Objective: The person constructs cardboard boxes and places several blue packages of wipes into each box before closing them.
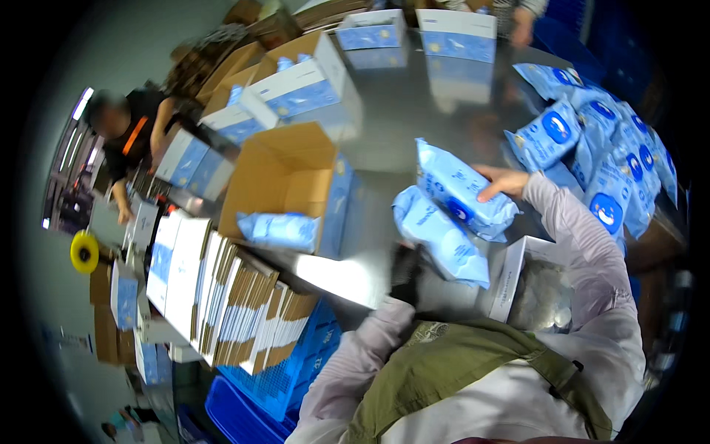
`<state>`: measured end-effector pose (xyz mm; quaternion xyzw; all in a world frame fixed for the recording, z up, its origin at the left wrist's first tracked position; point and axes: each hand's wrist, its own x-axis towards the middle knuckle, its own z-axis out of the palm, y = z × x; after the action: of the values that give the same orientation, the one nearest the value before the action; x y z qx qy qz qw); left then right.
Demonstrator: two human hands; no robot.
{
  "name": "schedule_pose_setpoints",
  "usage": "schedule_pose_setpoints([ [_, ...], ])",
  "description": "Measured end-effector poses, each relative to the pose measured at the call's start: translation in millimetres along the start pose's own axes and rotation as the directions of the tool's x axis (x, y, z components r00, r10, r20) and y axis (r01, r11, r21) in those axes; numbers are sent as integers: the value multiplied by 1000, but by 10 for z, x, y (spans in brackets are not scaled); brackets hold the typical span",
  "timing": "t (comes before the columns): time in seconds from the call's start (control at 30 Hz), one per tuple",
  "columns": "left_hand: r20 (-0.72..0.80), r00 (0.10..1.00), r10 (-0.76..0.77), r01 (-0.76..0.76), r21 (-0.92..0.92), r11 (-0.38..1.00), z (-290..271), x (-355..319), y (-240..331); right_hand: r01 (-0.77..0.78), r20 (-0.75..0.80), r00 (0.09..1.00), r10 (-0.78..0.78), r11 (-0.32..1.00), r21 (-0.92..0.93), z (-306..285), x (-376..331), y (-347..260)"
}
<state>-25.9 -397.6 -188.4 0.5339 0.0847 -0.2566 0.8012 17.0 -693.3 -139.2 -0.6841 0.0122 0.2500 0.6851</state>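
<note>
My right hand (504, 183) grips the right edge of a light blue soft pack of wipes (460, 185), fingers over its top and thumb on its face. A second blue pack (438, 235) lies against it on the near left, tilted the same way. My left hand (405, 272), in a dark glove, is beside the lower end of that second pack; motion blur hides its fingers, and I cannot tell whether it touches the pack. Left of the hands stands an open carton (334, 214), brown inside and blue outside, with one blue pack (279, 231) lying in it.
Many blue packs (606, 148) are heaped at the right. Flattened cartons (222, 296) stand in a row at the left, above a blue crate (285, 370). More filled cartons (296, 89) line the far side of the metal table (384, 133). A box holding clear plastic (543, 288) sits near me; co-workers are at the left and far side.
</note>
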Motion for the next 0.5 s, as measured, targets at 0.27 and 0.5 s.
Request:
schedule_pose_setpoints([
  [0.27,-70,602,795,-655,526,542,478,-282,741,570,-99,731,-675,684,-456,1021,-253,-1125],
  [0.5,-380,317,869,-936,25,352,80,68,2110,866,115,254,-960,173,-469,1783,693,-2177],
])
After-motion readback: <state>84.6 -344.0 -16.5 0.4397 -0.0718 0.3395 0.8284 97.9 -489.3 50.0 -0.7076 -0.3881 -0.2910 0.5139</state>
